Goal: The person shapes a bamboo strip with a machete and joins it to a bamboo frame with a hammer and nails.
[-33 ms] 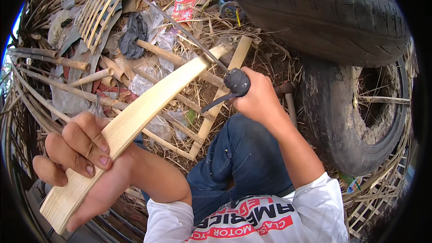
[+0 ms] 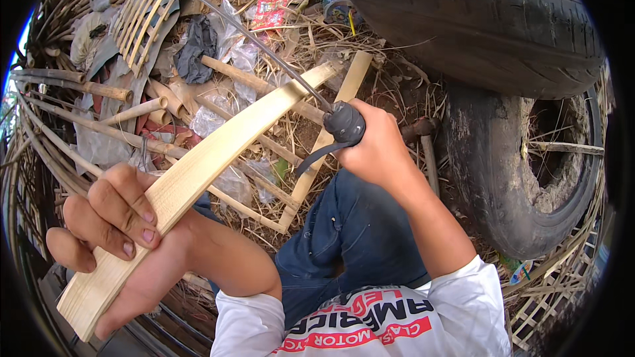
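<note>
Left hand [image 2: 119,238]: fingers wrapped around the near end of a pale bamboo slat [image 2: 198,172]. Right hand [image 2: 377,149]: fingers closed on a dark-handled long knife [image 2: 264,49], blade laid across the slat's far end. Old tyres [image 2: 476,20] beside.

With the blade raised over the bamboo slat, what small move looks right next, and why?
Probably draw the knife down along the slat, away from the body. The right hand grips its wrapped handle with the blade meeting the slat's far end, while the left hand clamps the near end, clear of the blade.
</note>
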The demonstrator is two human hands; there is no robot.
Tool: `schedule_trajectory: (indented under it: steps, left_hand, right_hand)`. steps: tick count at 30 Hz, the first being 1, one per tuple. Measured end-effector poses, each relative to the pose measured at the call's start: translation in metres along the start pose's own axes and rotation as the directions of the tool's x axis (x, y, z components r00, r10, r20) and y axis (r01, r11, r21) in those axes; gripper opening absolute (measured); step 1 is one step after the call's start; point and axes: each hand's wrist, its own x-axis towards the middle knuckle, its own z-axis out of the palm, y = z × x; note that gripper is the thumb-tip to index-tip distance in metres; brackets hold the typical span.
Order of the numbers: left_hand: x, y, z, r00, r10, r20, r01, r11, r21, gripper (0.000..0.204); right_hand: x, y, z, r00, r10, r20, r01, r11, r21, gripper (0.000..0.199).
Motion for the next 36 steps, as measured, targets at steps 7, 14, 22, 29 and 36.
schedule_trajectory:
  steps: [7,14,22,29,36]
  left_hand:
    - [-0.004,-0.004,-0.006,0.996,0.054,-0.066,-0.045,0.990,0.133,0.066]
    - [0.006,0.005,-0.018,1.000,0.005,0.030,-0.008,0.995,0.102,0.066]
    - [0.004,0.001,-0.040,0.999,0.018,-0.026,-0.016,0.997,0.074,0.074]
    - [0.007,0.059,-0.091,0.959,0.116,-0.258,-0.073,0.983,0.170,0.081]
    - [-0.017,0.158,-0.126,0.877,0.235,-0.419,-0.142,0.960,0.242,0.078]
  right_hand:
    - [0.030,0.057,-0.006,0.958,0.284,-0.037,-0.282,0.916,-0.286,0.033]
    - [-0.001,0.036,-0.007,0.992,0.126,0.006,-0.126,0.992,-0.023,0.033]
    - [0.024,0.078,-0.008,0.956,0.292,0.013,-0.290,0.953,-0.083,0.032]
    - [-0.005,0.052,-0.009,0.987,0.153,-0.050,-0.160,0.960,-0.228,0.035]
    - [-0.032,0.030,0.012,0.989,-0.125,-0.085,0.066,0.863,-0.501,0.046]
